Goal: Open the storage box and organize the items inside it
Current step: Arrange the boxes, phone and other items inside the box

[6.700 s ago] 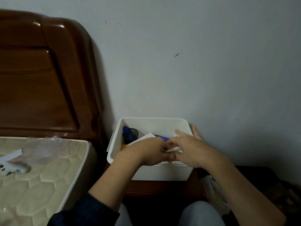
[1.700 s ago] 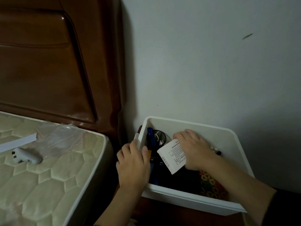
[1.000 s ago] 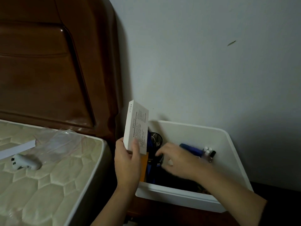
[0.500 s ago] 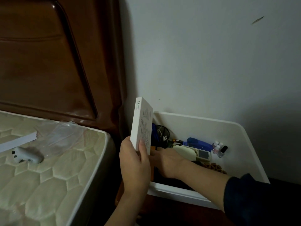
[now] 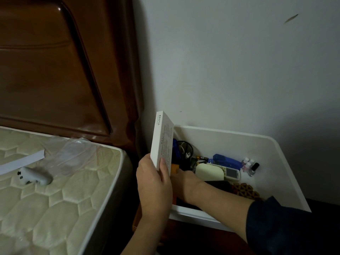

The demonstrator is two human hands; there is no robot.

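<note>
White storage box (image 5: 228, 137) open, against the wall. Left hand (image 5: 154, 184) gripping a flat white carton (image 5: 161, 142) upright just outside the box's left edge (probably to free space). Right hand (image 5: 184, 183) low inside beside it, fingers hidden; grip state not visible.

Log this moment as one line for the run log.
left hand: holds white carton upright | right hand: inside storage box, grip hidden

Storage box (image 5: 287, 162) open on top, access from above. Right wall side bare. Left half blocked: right hand (image 5: 185, 184) buried inside, left hand (image 5: 154, 183) holding white carton (image 5: 162, 142) upright over left rim. Headboard (image 5: 73, 70) crowds left.
</note>
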